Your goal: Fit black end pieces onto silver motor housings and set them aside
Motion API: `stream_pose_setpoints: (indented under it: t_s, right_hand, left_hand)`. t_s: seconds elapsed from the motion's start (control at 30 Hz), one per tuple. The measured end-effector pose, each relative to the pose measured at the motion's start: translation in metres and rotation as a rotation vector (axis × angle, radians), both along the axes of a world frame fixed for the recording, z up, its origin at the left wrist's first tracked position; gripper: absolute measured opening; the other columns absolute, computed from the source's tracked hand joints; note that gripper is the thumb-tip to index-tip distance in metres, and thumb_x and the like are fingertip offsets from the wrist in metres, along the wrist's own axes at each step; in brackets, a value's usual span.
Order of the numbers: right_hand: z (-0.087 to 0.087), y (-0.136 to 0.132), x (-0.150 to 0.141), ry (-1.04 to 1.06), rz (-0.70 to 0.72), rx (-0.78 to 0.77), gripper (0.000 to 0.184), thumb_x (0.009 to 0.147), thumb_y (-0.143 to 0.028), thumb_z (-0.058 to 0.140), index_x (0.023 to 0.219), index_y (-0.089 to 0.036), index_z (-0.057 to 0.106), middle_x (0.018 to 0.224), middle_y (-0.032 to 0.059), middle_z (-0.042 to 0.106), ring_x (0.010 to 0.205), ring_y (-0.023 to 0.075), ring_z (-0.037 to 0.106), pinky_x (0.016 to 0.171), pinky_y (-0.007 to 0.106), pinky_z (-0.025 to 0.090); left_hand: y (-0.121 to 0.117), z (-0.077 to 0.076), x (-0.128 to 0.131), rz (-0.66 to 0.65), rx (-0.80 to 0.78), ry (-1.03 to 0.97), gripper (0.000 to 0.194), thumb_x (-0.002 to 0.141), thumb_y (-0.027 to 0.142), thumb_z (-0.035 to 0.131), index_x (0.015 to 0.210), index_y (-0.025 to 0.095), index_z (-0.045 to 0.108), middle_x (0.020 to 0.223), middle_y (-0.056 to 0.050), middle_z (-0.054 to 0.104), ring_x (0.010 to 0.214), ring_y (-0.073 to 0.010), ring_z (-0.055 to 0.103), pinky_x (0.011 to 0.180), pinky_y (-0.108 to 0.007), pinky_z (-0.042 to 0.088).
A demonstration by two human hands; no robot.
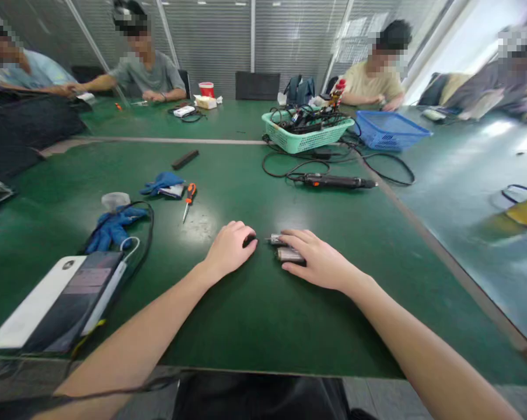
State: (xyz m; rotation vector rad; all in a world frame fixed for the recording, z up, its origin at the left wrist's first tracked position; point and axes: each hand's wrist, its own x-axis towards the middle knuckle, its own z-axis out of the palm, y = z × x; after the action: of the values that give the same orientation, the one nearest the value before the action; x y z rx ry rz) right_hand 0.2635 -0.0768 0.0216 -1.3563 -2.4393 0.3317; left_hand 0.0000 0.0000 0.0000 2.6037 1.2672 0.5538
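Right hand (322, 261) cups 2 metal cylinders (288, 255) (left hand (228, 248): dark object (248, 240)).

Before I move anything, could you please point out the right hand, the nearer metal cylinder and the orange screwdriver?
Right hand (319, 258): head view, back of the hand.
Nearer metal cylinder (289, 255): head view, its uncovered side.
Orange screwdriver (190, 196): head view, the handle.

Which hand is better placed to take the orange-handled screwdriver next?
Probably the left hand: it is nearer to the screwdriver, though it covers part of a small black object. The right hand lies farther away, over two metal cylinders.
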Motion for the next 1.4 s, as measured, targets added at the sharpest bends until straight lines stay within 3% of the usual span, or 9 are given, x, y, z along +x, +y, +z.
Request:
stream_pose_setpoints:
  t_s: [0.23,0.9,1.2,1.4]
  right_hand:
    - [-0.003,0.002,-0.002,0.045,0.013,0.013,0.058,0.093,-0.038,0.064,0.148,-0.028,0.048,0.150,0.0115,0.053,0.133,0.0330,0.053,0.111,0.055,0.048]
    - [-0.002,-0.001,-0.007,0.008,0.016,0.014,0.055,0.094,-0.039,0.063,0.146,-0.027,0.048,0.150,0.0118,0.053,0.133,0.0323,0.053,0.112,0.054,0.047]
    - [-0.016,-0.005,-0.017,0.012,-0.022,0.043,0.055,0.095,-0.046,0.059,0.146,-0.026,0.049,0.136,0.0141,0.056,0.122,0.0322,0.059,0.105,0.049,0.052]
    - [-0.026,-0.007,-0.021,0.030,-0.001,0.097,0.055,0.094,-0.050,0.059,0.143,-0.025,0.054,0.132,0.0136,0.061,0.117,0.0339,0.063,0.100,0.050,0.054]
  left_hand:
    - [0.001,-0.003,0.004,-0.064,0.015,0.009,0.015,0.097,0.025,0.058,0.103,0.021,0.071,0.098,-0.005,0.066,0.096,-0.0218,0.059,0.087,-0.037,0.048]
    - [-0.004,-0.004,0.013,-0.099,-0.035,-0.097,0.010,0.096,0.024,0.061,0.100,0.021,0.070,0.091,-0.002,0.067,0.091,-0.0202,0.060,0.082,-0.035,0.047]
    - [-0.015,-0.003,0.005,-0.050,-0.010,-0.028,0.017,0.098,0.030,0.059,0.107,0.020,0.069,0.101,-0.005,0.070,0.098,-0.0217,0.061,0.088,-0.036,0.048]
    - [-0.020,-0.005,-0.002,-0.083,0.012,0.022,0.020,0.101,0.033,0.054,0.103,0.020,0.070,0.104,-0.006,0.069,0.101,-0.0218,0.061,0.089,-0.035,0.047]
